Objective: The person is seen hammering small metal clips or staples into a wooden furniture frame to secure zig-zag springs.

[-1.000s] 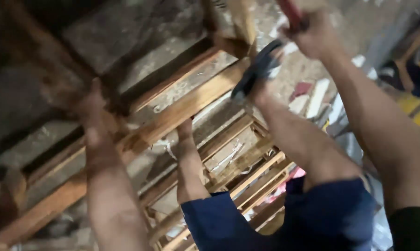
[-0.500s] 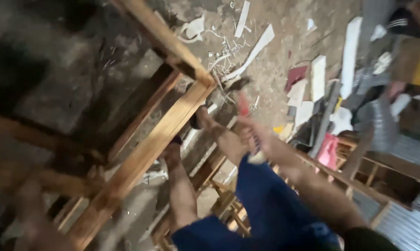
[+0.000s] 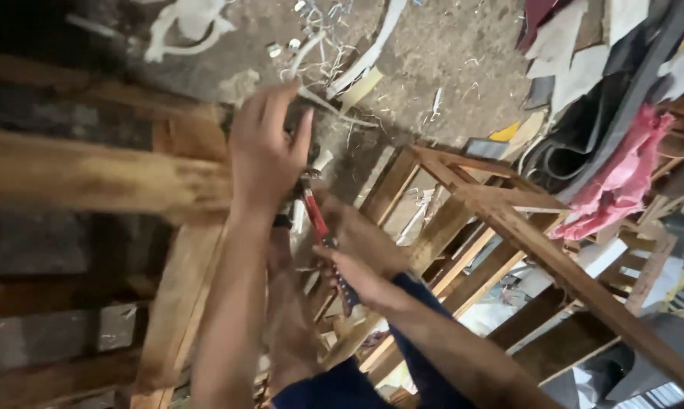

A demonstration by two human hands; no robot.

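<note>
My left hand point(image 3: 268, 151) lies on the corner joint of a rough wooden frame point(image 3: 92, 178), back of the hand toward me, fingers stretched up and slightly apart. Whether a nail sits under the fingers is hidden. My right hand point(image 3: 357, 276) grips the lower handle of a red-handled hammer point(image 3: 319, 223). The hammer's head points up toward the joint, just beside my left thumb. My bare legs and blue shorts point(image 3: 334, 386) show below, between the frame's bars.
A second slatted wooden frame point(image 3: 509, 220) leans at the right. Behind it lie a pink sheet point(image 3: 622, 178), dark strips and pale offcuts. White scraps and shavings point(image 3: 372, 53) litter the dirt floor at the top. An upright plank point(image 3: 179, 295) runs down at the left.
The view has swung sharply. My right hand, raised high with the hammer a second ago, is now low by the joint. My left hand has come up onto the frame's corner.
</note>
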